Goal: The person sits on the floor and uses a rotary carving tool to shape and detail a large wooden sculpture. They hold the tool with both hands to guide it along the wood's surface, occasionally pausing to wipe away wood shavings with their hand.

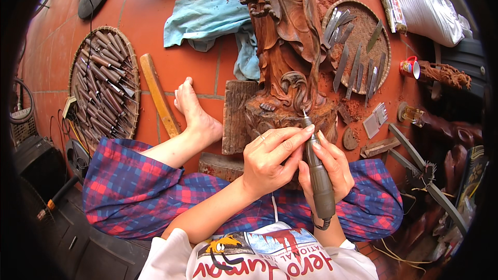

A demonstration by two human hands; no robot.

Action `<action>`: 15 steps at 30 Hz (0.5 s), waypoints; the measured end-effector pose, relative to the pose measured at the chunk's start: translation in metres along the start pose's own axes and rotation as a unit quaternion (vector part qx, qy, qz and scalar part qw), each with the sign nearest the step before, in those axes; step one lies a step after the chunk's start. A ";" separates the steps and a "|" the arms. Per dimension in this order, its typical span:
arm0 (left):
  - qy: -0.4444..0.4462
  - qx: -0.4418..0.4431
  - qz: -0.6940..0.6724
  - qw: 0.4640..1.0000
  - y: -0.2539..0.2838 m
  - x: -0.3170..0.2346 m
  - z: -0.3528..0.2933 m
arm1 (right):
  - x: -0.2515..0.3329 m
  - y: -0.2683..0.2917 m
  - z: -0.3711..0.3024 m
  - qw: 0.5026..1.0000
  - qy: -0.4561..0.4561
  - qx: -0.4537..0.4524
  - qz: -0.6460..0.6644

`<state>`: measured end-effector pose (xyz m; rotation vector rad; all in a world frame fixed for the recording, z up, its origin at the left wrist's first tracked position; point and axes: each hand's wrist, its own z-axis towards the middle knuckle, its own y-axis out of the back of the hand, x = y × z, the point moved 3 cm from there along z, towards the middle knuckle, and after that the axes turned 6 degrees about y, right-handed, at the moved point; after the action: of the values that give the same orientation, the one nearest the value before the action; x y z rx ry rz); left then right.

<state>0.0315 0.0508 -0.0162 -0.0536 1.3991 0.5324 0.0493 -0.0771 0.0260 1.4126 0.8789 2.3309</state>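
My right hand (334,168) is wrapped round a dark rotary carving tool (320,181), whose cord leaves its rear end near my shirt. My left hand (272,158) wears a ring and grips the front of the same tool, its fingertips close to the metal bit. The thin bit points away from me and meets the carved base of a reddish-brown wooden statue (288,46), just below a curled scroll shape. Whether the bit is spinning cannot be seen. A wooden block (238,116) stands against the base on the left.
At left, a round basket (137,80) holds many wooden-handled chisels, beside a wooden mallet (155,93). A blue cloth (207,21) lies by the statue. On the right are a woven tray (353,10) of flat blades, a red cup (410,67) and a white sack (428,5).
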 end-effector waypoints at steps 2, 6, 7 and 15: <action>-0.002 -0.005 -0.004 1.000 -0.001 0.003 0.000 | 0.000 -0.002 0.000 1.000 0.008 -0.010 0.003; -0.002 -0.007 -0.003 1.000 -0.001 0.004 0.001 | -0.003 -0.009 -0.003 0.999 0.023 -0.039 -0.006; -0.005 -0.008 -0.002 1.000 -0.001 0.004 0.002 | -0.004 -0.011 -0.003 0.999 0.027 -0.045 -0.010; -0.011 -0.010 0.005 1.000 -0.004 0.006 0.008 | -0.004 -0.014 0.003 0.997 0.033 -0.067 -0.028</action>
<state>0.0410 0.0517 -0.0216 -0.0561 1.3727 0.5542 0.0532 -0.0672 0.0150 1.2492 0.7520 2.3585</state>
